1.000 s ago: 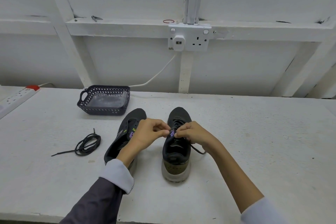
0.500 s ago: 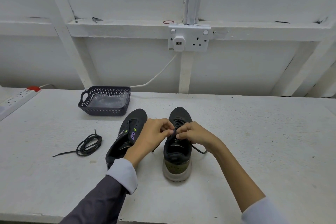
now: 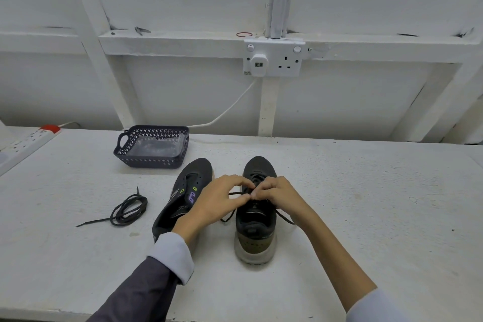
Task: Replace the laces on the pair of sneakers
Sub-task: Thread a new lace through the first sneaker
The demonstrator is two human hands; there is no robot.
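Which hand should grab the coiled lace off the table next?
Probably left hand: coiled lace lies on its side, beyond the unlaced sneaker; right hand would reach across. Both pinch the threaded lace.

Left hand (image 3: 219,198): palm down, fingers curled, thumb and forefinger pinching a dark lace (image 3: 235,193). Left forearm: enters from bottom centre, angled up and right, in a dark grey sleeve (image 3: 136,293) with a pale turned-back cuff (image 3: 172,256).

Right hand (image 3: 277,193): knuckles up, fingers bent, tips pinching the same lace, touching the left hand's fingertips. Right forearm: bare, enters from lower right; pale sleeve edge (image 3: 373,306) near the elbow.
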